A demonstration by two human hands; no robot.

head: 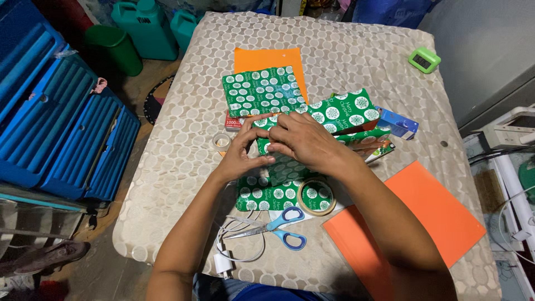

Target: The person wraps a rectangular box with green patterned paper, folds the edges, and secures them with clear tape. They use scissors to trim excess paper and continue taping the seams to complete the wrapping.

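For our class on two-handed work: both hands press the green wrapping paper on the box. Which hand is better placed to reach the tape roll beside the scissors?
Probably the right hand: the tape roll lies directly beneath its forearm, whereas the left hand sits farther off.

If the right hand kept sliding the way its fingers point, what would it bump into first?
The right hand points left across the wrapped box; it would likely meet the left hand first, whose fingertips already touch it.
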